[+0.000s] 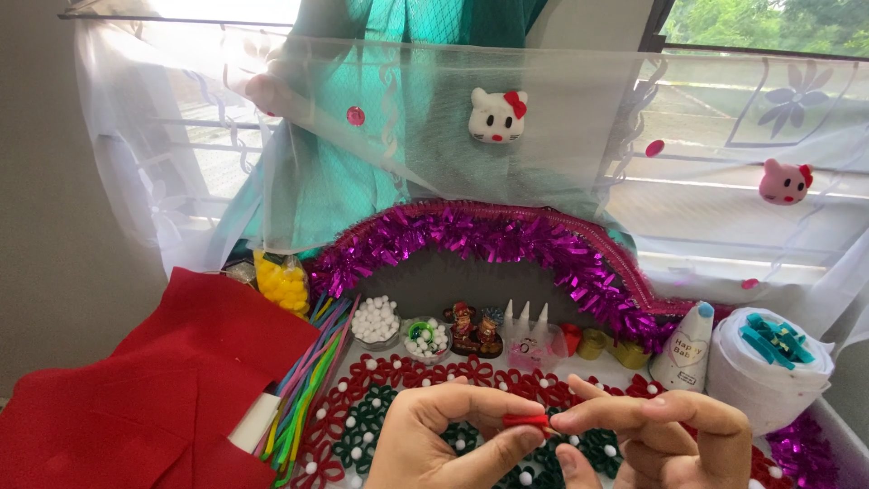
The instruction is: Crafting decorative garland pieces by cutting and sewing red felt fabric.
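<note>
My left hand [444,439] and my right hand [647,435] meet at the bottom centre, low over the mat. Together they pinch a small red strip [526,420] between thumbs and forefingers. Beneath them lies a mat of red and green flower shapes [380,398] dotted with white pompoms.
Red felt sheets [154,389] lie at the left beside a bundle of coloured pipe cleaners [303,380]. Cups of white pompoms [375,321], small figurines [475,330], a white party cone [685,349] and a white roll [769,367] stand under a purple tinsel arch [489,235]. A sheer curtain hangs behind.
</note>
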